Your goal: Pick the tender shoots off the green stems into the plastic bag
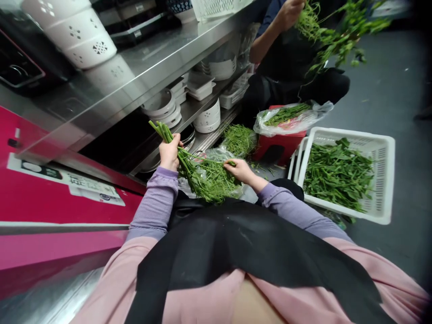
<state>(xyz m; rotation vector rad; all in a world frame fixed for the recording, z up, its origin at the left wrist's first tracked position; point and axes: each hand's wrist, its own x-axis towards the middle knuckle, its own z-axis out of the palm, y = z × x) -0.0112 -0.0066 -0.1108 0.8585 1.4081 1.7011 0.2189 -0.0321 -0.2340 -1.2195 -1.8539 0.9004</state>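
A bunch of leafy green stems [189, 166] is gripped in my left hand [169, 152], the cut ends poking out above the fist and the tops hanging down to the right. My right hand [241, 171] is closed in a pinch on a thin green stem [209, 159] that stretches across from the bunch. Below both hands, a heap of fine green stalks [219, 177] lies on clear plastic. Beyond my right hand sits another pile of thin green stalks [239, 139].
A white plastic basket [384, 180] of cut greens [337, 173] stands at right. A plastic bag of stems [286, 117] rests on a red box [280, 148]. Opposite, a co-worker's hand [288, 15] holds leafy greens [340, 38]. Metal shelves [162, 60] with white dishes line the left.
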